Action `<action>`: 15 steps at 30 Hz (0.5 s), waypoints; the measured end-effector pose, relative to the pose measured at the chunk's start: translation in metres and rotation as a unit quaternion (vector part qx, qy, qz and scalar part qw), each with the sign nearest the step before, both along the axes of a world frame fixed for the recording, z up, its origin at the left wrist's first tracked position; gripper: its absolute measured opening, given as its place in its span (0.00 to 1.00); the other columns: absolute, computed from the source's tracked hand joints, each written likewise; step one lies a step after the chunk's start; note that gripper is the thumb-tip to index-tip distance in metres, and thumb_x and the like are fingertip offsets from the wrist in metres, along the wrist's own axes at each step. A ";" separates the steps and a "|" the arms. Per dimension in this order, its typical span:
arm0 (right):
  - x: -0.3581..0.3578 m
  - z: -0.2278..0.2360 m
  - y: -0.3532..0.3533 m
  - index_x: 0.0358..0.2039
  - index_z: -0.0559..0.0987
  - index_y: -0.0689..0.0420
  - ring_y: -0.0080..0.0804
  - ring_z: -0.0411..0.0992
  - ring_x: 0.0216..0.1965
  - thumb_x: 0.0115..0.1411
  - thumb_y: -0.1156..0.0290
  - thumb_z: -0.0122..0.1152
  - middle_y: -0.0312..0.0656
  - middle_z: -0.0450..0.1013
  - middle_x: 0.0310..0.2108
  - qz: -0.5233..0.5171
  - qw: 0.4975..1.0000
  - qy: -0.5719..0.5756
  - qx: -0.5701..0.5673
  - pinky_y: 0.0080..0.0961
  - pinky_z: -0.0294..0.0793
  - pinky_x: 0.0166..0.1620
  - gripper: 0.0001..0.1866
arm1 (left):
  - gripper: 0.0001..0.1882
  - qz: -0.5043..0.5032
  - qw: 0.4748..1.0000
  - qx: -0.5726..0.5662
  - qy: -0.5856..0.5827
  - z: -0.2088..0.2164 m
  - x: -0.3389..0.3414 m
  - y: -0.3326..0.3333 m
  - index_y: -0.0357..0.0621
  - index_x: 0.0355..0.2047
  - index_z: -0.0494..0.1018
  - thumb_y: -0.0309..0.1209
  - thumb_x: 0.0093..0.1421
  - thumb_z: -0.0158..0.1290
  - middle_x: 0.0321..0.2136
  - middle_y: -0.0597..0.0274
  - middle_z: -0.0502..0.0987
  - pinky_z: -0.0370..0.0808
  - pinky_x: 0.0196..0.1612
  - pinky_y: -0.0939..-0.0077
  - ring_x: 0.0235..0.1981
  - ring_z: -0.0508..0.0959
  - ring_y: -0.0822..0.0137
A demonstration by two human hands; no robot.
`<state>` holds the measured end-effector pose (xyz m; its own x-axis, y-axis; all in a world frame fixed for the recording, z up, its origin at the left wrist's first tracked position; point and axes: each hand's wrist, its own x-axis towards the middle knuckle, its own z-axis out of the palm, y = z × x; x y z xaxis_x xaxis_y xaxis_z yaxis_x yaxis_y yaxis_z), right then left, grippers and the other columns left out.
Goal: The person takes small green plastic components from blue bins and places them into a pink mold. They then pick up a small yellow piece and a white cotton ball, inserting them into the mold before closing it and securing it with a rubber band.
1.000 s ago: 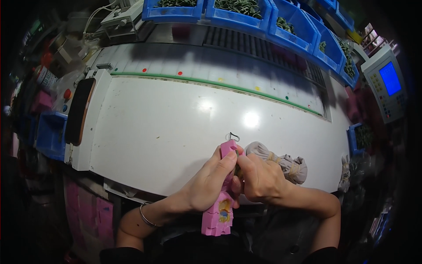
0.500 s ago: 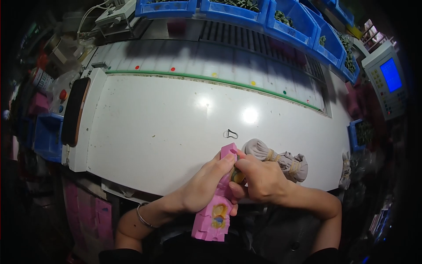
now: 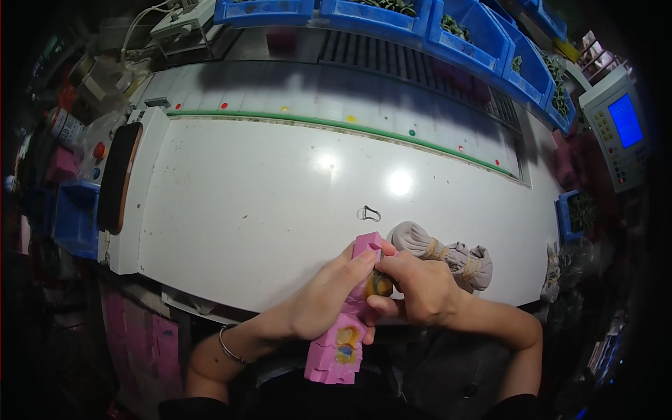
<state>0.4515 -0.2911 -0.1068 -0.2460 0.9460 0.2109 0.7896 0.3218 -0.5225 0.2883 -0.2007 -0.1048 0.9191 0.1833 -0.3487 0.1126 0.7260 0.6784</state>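
Observation:
My left hand [image 3: 325,290] is wrapped round a pink block that looks like a soft mould [image 3: 322,367], held slanting over the table's near edge. Its lower part shows a yellow-stained hollow with a bluish patch. Higher up is a second yellowish hollow, in which a small dark curved piece [image 3: 380,282] partly shows. The curled fingers of my right hand [image 3: 427,290] pinch around that piece at the block's right side; the exact contact is hidden. Beyond the block lies a thin dark metal loop [image 3: 372,213], touched by neither hand.
A grey cloth bundle [image 3: 420,238] tied with bands lies beside my right hand. A conveyor with coloured dots [image 3: 294,94] runs along the back behind a green strip [image 3: 280,117]. Blue bins [image 3: 371,15] of small parts hang above. A control panel [image 3: 625,122] stands at right.
The conveyor's dots have shifted left. My right fingers have opened slightly around the hollow, so more of the dark curved piece shows. The block has barely moved.

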 end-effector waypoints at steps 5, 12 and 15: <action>-0.005 -0.003 -0.008 0.43 0.70 0.60 0.28 0.73 0.20 0.50 0.64 0.67 0.42 0.72 0.25 -0.053 0.992 0.111 0.022 0.22 0.72 0.24 0.23 | 0.22 0.007 0.999 0.017 -0.032 -0.006 -0.001 0.000 0.41 0.54 0.54 0.42 0.67 0.30 0.37 0.54 0.68 0.75 0.24 0.79 0.22 0.74 0.70; -0.010 0.003 -0.013 0.42 0.72 0.58 0.29 0.75 0.21 0.49 0.66 0.67 0.43 0.74 0.29 -0.089 0.983 0.159 0.013 0.21 0.74 0.25 0.21 | 0.23 0.030 0.997 0.065 -0.015 -0.002 0.000 -0.003 0.38 0.54 0.56 0.42 0.66 0.31 0.34 0.55 0.70 0.74 0.24 0.80 0.21 0.74 0.72; 0.001 0.004 -0.013 0.40 0.74 0.61 0.28 0.73 0.19 0.50 0.70 0.66 0.42 0.73 0.21 -0.103 0.971 0.213 0.016 0.21 0.71 0.23 0.17 | 0.23 0.041 0.994 0.098 -0.014 -0.004 -0.001 -0.006 0.37 0.54 0.57 0.41 0.66 0.33 0.32 0.56 0.70 0.73 0.24 0.81 0.21 0.73 0.73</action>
